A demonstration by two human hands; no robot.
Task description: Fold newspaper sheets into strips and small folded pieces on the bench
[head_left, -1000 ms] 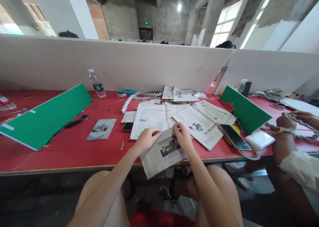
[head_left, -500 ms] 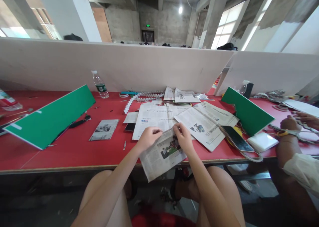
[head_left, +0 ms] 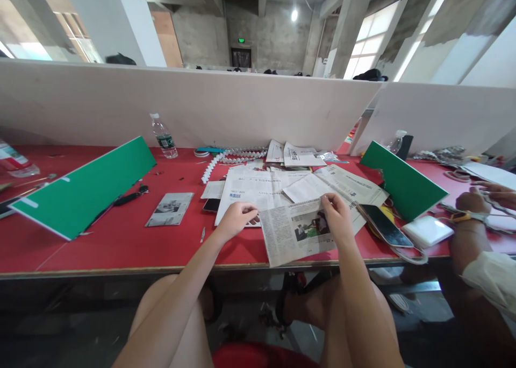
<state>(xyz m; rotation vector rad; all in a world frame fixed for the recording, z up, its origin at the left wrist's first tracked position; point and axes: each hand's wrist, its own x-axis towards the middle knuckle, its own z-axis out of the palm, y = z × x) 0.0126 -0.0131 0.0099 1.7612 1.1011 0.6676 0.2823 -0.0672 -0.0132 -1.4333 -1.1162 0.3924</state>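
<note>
Newspaper (head_left: pixel 282 240) shifted rightward — right hand (head_left: pixel 338 216) pinching far edge, left hand (head_left: pixel 237 219) (grip unclear) by left corner

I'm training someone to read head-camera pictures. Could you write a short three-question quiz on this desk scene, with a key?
1. True or false: the right hand is holding the newspaper sheet that has a photo on it.

2. Multiple choice: what colour is the broad face of the board standing on the left part of the table?
A. Red
B. Green
C. Black

3. Fill the gap: seen in the picture, the dark-screened phone lies to the ____ of that sheet.

Key: 1. True. 2. B. 3. Right.
</note>
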